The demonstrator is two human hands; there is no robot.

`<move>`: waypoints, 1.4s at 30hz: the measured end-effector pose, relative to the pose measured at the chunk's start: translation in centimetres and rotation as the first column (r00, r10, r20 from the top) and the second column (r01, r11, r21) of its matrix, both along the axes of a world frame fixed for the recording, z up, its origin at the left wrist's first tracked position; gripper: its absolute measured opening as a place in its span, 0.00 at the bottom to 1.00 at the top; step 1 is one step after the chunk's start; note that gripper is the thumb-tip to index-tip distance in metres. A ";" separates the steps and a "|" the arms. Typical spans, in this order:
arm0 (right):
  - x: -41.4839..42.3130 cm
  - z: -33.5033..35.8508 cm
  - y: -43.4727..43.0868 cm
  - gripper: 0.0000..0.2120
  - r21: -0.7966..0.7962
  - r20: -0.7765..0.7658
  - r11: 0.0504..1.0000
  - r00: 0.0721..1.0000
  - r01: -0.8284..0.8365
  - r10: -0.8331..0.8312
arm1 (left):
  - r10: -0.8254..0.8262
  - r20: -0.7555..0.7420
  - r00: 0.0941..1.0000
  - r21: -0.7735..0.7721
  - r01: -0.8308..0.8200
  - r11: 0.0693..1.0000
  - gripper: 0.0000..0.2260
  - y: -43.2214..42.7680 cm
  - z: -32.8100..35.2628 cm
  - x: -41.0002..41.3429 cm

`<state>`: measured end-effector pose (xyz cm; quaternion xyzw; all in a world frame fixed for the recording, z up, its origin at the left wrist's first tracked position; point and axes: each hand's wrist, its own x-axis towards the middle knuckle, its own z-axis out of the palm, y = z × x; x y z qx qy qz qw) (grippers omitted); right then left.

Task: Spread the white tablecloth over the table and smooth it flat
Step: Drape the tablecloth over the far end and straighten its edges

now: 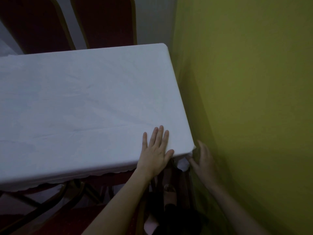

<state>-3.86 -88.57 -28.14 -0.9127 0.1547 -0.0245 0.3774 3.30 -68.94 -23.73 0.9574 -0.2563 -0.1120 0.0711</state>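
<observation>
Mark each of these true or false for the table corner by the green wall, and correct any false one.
1. The left hand lies flat, fingers spread, on the white tablecloth. True.
2. The right hand rests on top of the table. False: it is below the near right corner, beside the yellow-green wall, at the hanging cloth.
3. Two dark red chair backs stand beyond the far edge. True.
4. Plates sit on the cloth. False: only the hand is on it.
5. The cloth is perfectly smooth. False: faint creases cross it.
</observation>
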 end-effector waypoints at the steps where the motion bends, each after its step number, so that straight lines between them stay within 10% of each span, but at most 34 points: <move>1: 0.3 0.4 -0.1 0.26 0.035 0.007 0.998 0.999 -0.045 0.045 | 0.001 0.001 1.000 -0.003 -0.001 1.000 0.30 0.1 0.0 0.1; 8: 2.1 0.4 -1.3 0.01 -0.064 -0.012 0.989 0.991 -0.132 0.132 | -0.003 -0.018 1.000 0.009 0.003 1.000 0.30 0.0 0.3 0.6; 15: 2.3 -0.7 -0.7 0.04 -0.136 -0.056 0.987 0.996 -0.083 0.076 | -0.002 -0.027 1.000 0.006 0.002 1.000 0.31 -0.2 0.0 0.3; 23: 5.5 5.1 -3.4 0.04 -0.296 -0.535 0.811 0.791 -0.505 0.297 | -0.035 -0.065 0.997 -0.094 0.029 0.995 0.22 0.4 4.3 1.8; 31: 15.9 8.6 -0.6 0.10 0.036 -0.126 0.999 0.991 -0.035 0.039 | -0.102 0.018 0.995 -0.002 0.102 0.995 0.08 0.5 6.1 9.6; 39: 29.1 6.1 0.9 0.28 -0.132 -0.161 0.962 0.963 -0.239 0.217 | 0.016 0.022 1.000 -0.012 -0.016 1.000 0.25 -0.4 2.6 24.1; 42: 36.0 4.7 -0.5 0.25 0.129 -0.144 0.979 0.974 -0.158 0.176 | 0.083 -0.006 0.997 -0.042 -0.083 0.996 0.27 -2.2 0.9 31.5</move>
